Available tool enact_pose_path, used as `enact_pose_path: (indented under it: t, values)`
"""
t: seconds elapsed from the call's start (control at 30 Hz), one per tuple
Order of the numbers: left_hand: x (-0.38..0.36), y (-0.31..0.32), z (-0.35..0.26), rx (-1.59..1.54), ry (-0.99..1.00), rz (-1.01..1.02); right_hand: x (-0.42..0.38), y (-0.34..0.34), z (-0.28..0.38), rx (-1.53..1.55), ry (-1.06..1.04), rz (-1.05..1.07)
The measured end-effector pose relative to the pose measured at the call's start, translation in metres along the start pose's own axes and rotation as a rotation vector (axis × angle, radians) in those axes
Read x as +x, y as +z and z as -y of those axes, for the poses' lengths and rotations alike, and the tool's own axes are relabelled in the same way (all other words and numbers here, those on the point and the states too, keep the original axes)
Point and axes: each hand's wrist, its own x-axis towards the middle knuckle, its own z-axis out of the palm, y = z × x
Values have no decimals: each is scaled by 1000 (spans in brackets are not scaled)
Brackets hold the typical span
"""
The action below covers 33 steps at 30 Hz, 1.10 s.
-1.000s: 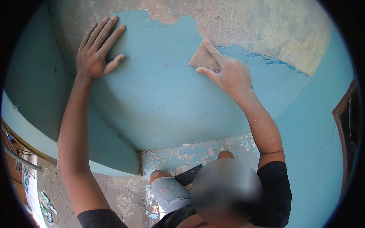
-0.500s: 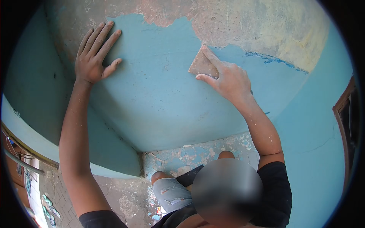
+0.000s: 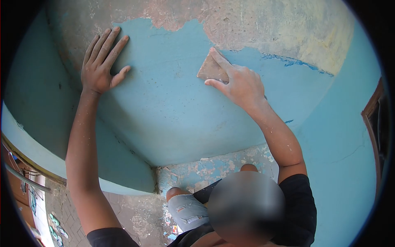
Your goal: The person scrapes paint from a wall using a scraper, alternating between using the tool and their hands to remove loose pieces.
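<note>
My right hand point(image 3: 246, 86) grips a scraper with a flat, dusty, wedge-shaped blade point(image 3: 210, 71). The index finger lies stretched along the blade and the thumb sits at its lower side; most of the handle is hidden under my palm. The blade lies against the blue painted wall point(image 3: 164, 103), just below the ragged paint edge. Above that edge the bare plaster point(image 3: 255, 24) shows grey, pinkish and yellowish. My left hand point(image 3: 98, 70) is spread on the wall at upper left, its dusty fingers apart and holding nothing.
A curved blue side wall point(image 3: 41, 82) stands at left. Paint flakes cover the ledge point(image 3: 205, 166) by my knees. Several sandals point(image 3: 55, 226) lie on the paving at lower left, and a brown frame point(image 3: 368, 119) edges the far right.
The view has shifted slightly. My right hand and the scraper have slid a little to the left along the wall, while my left hand stays planted in the same place.
</note>
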Motion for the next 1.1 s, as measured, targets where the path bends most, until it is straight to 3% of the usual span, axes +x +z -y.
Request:
enact_pose_path:
  t: [0.93,1.1]
  values:
    - [0,0,-4,-2,-7,12,-4,-2,-4,45,85,65]
    - [2,-2,1,7,-8,6,-1,11,-3,135,70,-11]
